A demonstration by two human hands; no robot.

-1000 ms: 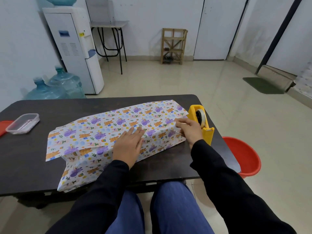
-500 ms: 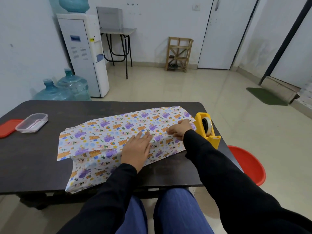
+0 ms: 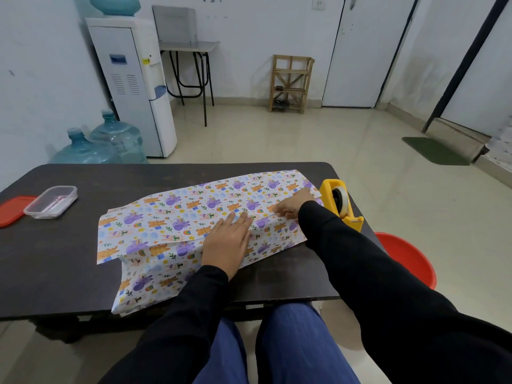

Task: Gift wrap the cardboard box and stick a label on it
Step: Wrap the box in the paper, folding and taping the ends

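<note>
The wrapping paper (image 3: 171,225), printed with little bears and purple animals, lies slanted across the middle of the dark table (image 3: 69,259), and the cardboard box is completely hidden under it. My left hand (image 3: 227,242) lies flat on the top of the parcel with straight fingers, pressing the upper sheet down near the seam. My right hand (image 3: 293,205) rests on the same seam nearer the right end. Its fingers are bent with the tips on the paper, and I cannot tell whether they pinch something or only press.

The left end of the paper is loose. One flap stands out flat over the table, and the lower corner reaches the near table edge and goes a little over it. The right end of the paper is just beside the yellow tape dispenser (image 3: 339,202), which stands near the right edge of the table.

To the left there is open table surface between the parcel and a clear plastic container (image 3: 51,202). What is inside it is too small to make out. A red lid (image 3: 11,210) beside it is cut off by the picture edge. A red basin (image 3: 407,259) on the floor is partly hidden behind my right sleeve
</note>
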